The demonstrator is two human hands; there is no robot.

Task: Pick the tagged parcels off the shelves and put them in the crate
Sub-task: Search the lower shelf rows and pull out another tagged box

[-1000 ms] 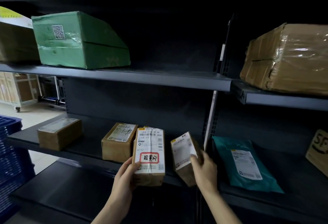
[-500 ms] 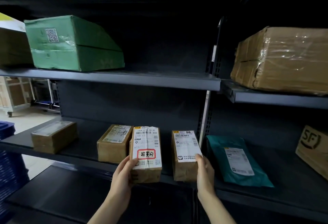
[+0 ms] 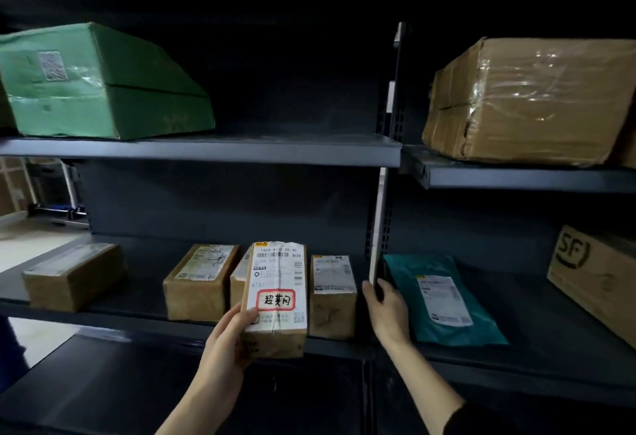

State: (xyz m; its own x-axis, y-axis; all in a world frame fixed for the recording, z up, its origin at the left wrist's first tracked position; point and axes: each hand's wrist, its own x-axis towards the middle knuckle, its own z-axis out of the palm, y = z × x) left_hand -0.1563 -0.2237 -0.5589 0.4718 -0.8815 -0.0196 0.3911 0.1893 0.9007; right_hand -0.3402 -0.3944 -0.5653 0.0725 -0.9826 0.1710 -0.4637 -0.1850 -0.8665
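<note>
On the far left of the upper shelf sits a green box [image 3: 103, 83]. Below it, on the lower shelf [image 3: 103, 312], a small brown box [image 3: 74, 274] lies alone, and further right is a labelled brown box [image 3: 201, 281].

Next comes the task's item. Your left hand [image 3: 227, 341] grips the tagged parcel [image 3: 275, 328] by its lower left corner, thumb on the front face and fingers wrapped behind. The parcel stands upright in front of the shelf lip, with its red-bordered tag [image 3: 276, 300] facing you. Another box [image 3: 239, 276] is partly hidden just behind it, and a plain labelled box [image 3: 332, 293] stands just beside it on the right.

Your right hand [image 3: 385, 310] is loosely open and holds nothing, near the upright post [image 3: 378, 228] between the two bays. Beyond the post lie a teal mailer [image 3: 444, 300] and, at the far right, a box printed SF [image 3: 592, 279]. A large taped box [image 3: 530, 100] sits on the shelf above.

The crate is not clearly in view. The parcel is held one-handed by a corner, so it could twist or slip as you carry it. Swinging it sideways could also knock the neighbouring boxes off the shelf edge.
</note>
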